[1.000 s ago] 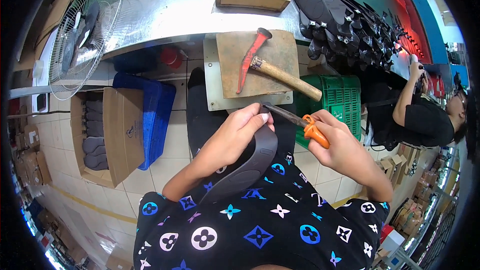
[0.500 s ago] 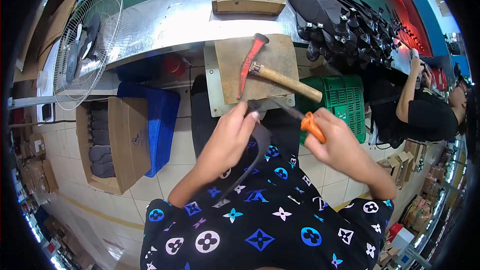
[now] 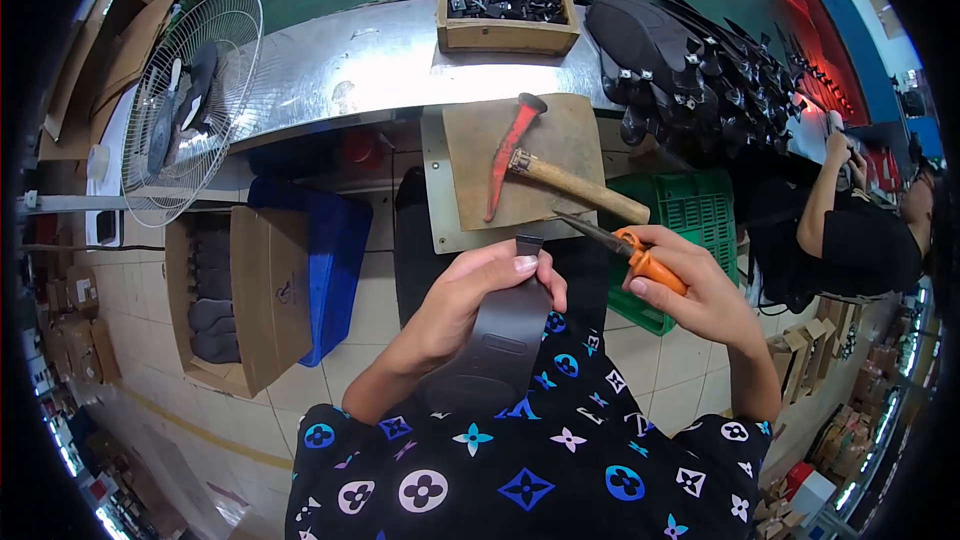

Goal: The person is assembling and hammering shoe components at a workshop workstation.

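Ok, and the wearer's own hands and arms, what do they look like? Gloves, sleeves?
Left hand and right hand ungloved; forearms bare, no watch or cable showing. Short black sleeves printed with white and blue floral and diamond motifs.

I'm seeing the left hand [image 3: 455, 302] gripping a dark piece [image 3: 497, 355] near its narrow end, while the right hand [image 3: 702, 288] is holding an orange-handled tool [image 3: 655, 270] beside it. A red-headed hammer [image 3: 580, 186] is lying on a brown board [image 3: 470, 162].
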Demonstrator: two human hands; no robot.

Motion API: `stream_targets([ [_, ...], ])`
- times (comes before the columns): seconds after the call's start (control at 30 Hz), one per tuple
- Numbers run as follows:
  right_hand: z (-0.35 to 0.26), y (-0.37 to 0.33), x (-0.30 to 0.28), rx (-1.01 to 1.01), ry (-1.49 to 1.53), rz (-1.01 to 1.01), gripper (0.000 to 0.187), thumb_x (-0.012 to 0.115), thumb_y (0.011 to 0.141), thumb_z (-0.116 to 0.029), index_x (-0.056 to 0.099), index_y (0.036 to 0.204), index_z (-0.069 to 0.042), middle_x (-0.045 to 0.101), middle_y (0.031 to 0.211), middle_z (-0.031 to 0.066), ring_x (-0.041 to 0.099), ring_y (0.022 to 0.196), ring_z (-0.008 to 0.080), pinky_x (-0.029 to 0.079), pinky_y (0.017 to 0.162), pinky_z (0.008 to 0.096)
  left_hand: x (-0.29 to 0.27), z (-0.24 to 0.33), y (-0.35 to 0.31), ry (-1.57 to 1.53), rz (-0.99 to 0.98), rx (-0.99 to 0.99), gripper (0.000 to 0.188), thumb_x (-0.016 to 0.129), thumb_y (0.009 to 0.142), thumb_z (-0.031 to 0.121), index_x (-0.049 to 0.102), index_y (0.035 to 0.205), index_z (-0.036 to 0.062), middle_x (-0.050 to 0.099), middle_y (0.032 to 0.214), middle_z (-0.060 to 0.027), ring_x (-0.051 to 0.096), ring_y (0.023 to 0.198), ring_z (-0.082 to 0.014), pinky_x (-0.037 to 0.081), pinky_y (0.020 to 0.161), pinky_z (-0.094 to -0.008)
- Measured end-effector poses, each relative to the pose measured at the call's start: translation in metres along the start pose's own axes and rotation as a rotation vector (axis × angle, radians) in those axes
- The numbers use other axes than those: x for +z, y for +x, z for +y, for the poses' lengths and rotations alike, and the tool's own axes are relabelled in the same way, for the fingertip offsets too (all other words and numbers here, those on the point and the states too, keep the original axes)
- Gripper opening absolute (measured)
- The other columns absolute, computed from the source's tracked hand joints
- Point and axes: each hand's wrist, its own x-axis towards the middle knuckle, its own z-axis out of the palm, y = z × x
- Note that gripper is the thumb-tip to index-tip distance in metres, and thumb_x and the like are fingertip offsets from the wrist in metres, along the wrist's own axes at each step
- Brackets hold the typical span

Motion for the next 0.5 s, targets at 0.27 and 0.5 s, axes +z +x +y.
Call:
stream_targets([
  [0.27,0.002,0.007,0.001,-0.039,0.022,-0.034,0.027,0.066,0.093,-0.024,0.066,0.093,0.002,0.056,0.128,0.0169,0.06,0.103,0.0288,0.047,0.087,0.0338,-0.004,-0.003,-0.002,0.068,0.0,0.049,0.026,0.049,0.099,0.028,0.056,0.099,0.0035,0.066,0.096,-0.0134,0.059,0.085,-0.0144,0.046,0.077,-0.0268],
  [0.5,0.009,0.02,-0.006,-0.061,0.044,-0.02,0.029,0.063,0.096,-0.027,0.066,0.099,0.002,0.058,0.121,0.0137,0.06,0.103,0.0235,0.047,0.088,0.0335,-0.001,-0.002,-0.001,0.154,0.072,0.125,0.027,0.049,0.101,0.027,0.06,0.102,0.0013,0.067,0.096,-0.0088,0.061,0.088,-0.0117,0.047,0.078,-0.0249],
])
